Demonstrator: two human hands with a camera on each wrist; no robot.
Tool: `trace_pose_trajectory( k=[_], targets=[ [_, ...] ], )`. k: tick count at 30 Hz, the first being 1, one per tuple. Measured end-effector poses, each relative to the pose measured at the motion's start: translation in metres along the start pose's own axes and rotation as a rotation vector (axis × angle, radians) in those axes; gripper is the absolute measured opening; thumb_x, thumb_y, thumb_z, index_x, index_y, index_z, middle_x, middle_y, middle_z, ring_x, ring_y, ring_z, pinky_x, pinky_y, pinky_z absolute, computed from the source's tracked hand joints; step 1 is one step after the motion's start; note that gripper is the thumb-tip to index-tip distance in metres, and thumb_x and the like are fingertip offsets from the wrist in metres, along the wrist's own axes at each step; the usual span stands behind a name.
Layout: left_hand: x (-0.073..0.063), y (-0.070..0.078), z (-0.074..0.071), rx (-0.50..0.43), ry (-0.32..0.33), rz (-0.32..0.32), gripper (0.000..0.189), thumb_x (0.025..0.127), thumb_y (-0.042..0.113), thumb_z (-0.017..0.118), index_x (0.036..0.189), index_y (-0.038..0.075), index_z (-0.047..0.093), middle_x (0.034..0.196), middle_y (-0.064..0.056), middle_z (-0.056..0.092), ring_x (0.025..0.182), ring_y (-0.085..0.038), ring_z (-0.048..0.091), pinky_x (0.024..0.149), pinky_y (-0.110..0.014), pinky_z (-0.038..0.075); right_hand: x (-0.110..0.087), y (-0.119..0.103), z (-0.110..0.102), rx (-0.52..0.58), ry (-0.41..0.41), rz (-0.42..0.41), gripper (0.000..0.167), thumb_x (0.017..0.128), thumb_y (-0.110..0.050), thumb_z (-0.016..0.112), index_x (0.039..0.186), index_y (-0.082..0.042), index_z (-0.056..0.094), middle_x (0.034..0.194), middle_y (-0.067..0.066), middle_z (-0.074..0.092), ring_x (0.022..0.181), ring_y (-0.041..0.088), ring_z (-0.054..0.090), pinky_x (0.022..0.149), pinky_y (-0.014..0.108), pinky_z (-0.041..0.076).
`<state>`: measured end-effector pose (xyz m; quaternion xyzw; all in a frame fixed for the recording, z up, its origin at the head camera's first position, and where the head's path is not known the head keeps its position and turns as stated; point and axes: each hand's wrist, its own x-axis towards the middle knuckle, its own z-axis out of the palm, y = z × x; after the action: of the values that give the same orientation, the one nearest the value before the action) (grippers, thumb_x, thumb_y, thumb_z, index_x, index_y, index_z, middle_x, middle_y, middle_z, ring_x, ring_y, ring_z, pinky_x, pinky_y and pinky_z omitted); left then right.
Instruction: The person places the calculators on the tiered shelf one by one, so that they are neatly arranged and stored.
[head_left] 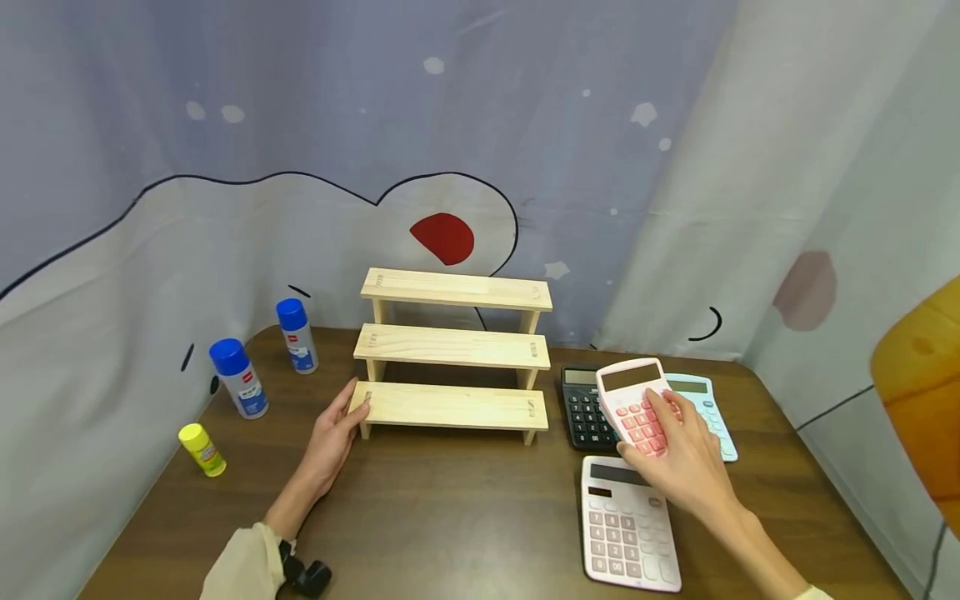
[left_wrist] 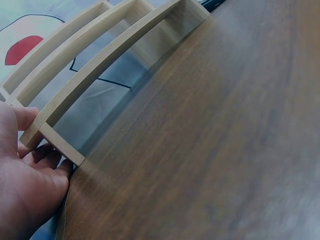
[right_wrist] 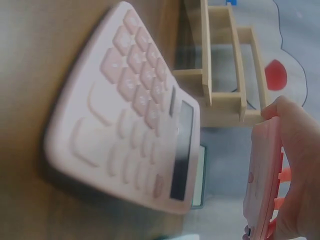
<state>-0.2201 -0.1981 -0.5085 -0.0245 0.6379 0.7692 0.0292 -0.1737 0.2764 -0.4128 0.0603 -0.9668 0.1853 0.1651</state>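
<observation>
A three-tier wooden step rack [head_left: 453,406] stands on the table at the middle. My left hand [head_left: 330,442] grips the left end of its lowest step; in the left wrist view the thumb lies over the board and the fingers curl below it. My right hand [head_left: 684,458] holds a white calculator with pink keys [head_left: 632,400], raised and tilted over the other calculators. Beneath it are a black calculator [head_left: 581,408] and a pale blue calculator [head_left: 708,408], both partly covered. A pale pink calculator [right_wrist: 125,110] lies nearer the front, close below the right hand.
Two white bottles with blue caps [head_left: 240,379] [head_left: 297,337] and a yellow glue stick [head_left: 202,450] stand at the table's left. A printed curtain [head_left: 315,242] hangs behind and along the sides. Something orange-yellow [head_left: 926,392] juts in at the far right.
</observation>
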Motion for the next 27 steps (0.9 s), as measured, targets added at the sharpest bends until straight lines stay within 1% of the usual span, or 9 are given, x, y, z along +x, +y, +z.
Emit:
trace_pose_trajectory(
  k=[5, 10, 12, 15, 19, 22, 27],
  targets=[
    [-0.001, -0.002, -0.001, -0.009, 0.005, 0.005, 0.069, 0.106, 0.018, 0.049, 0.161, 0.008, 0.009, 0.168, -0.007, 0.003, 0.154, -0.018, 0.008, 0.125, -0.039, 0.014, 0.014, -0.011, 0.005, 0.005, -0.017, -0.043, 0.083, 0.077, -0.042, 0.077, 0.148, -0.012, 0.045, 0.151, 0.02, 0.037, 0.132, 0.043, 0.04, 0.088, 0.059, 0.036],
    [0.0, -0.003, -0.001, -0.018, 0.016, 0.01, 0.069, 0.105, 0.017, 0.05, 0.161, 0.009, 0.011, 0.168, -0.007, 0.004, 0.154, -0.016, 0.009, 0.125, -0.038, 0.015, 0.031, -0.027, 0.008, -0.023, -0.042, -0.073, 0.081, 0.079, -0.043, 0.073, 0.15, -0.015, 0.043, 0.152, 0.019, 0.036, 0.132, 0.042, 0.041, 0.086, 0.059, 0.038],
    [0.0, -0.003, -0.001, -0.012, 0.015, 0.007, 0.069, 0.105, 0.018, 0.051, 0.161, 0.01, 0.011, 0.169, -0.006, 0.004, 0.154, -0.016, 0.008, 0.125, -0.038, 0.016, 0.037, -0.034, 0.009, -0.034, -0.063, -0.079, 0.081, 0.08, -0.044, 0.071, 0.15, -0.016, 0.041, 0.152, 0.018, 0.035, 0.131, 0.041, 0.041, 0.087, 0.059, 0.039],
    [0.001, -0.003, -0.002, -0.004, 0.024, -0.002, 0.068, 0.105, 0.017, 0.05, 0.161, 0.01, 0.012, 0.168, -0.007, 0.005, 0.154, -0.017, 0.009, 0.125, -0.038, 0.016, 0.045, -0.045, 0.011, -0.033, -0.09, -0.093, 0.082, 0.082, -0.046, 0.069, 0.151, -0.016, 0.039, 0.153, 0.017, 0.034, 0.131, 0.042, 0.041, 0.091, 0.061, 0.039],
    [0.001, -0.002, -0.003, 0.004, 0.033, -0.002, 0.067, 0.106, 0.017, 0.05, 0.161, 0.011, 0.013, 0.168, -0.007, 0.005, 0.154, -0.018, 0.009, 0.125, -0.039, 0.016, 0.057, -0.061, 0.014, -0.021, -0.1, -0.125, 0.081, 0.082, -0.049, 0.066, 0.151, -0.017, 0.038, 0.153, 0.017, 0.033, 0.133, 0.043, 0.041, 0.095, 0.06, 0.039],
    [0.002, -0.001, -0.003, 0.004, 0.03, 0.002, 0.067, 0.105, 0.018, 0.05, 0.161, 0.011, 0.013, 0.168, -0.006, 0.005, 0.154, -0.017, 0.009, 0.125, -0.039, 0.016, 0.066, -0.073, 0.014, -0.037, -0.105, -0.149, 0.079, 0.083, -0.05, 0.064, 0.15, -0.019, 0.038, 0.152, 0.017, 0.033, 0.131, 0.043, 0.041, 0.092, 0.059, 0.04],
    [0.001, -0.001, -0.001, -0.004, 0.03, -0.008, 0.068, 0.105, 0.018, 0.051, 0.161, 0.011, 0.014, 0.168, -0.006, 0.006, 0.154, -0.016, 0.01, 0.125, -0.038, 0.017, 0.081, -0.097, 0.014, -0.072, -0.137, -0.169, 0.084, 0.082, -0.055, 0.061, 0.153, -0.021, 0.032, 0.151, 0.016, 0.032, 0.129, 0.042, 0.042, 0.092, 0.058, 0.041]
  ],
)
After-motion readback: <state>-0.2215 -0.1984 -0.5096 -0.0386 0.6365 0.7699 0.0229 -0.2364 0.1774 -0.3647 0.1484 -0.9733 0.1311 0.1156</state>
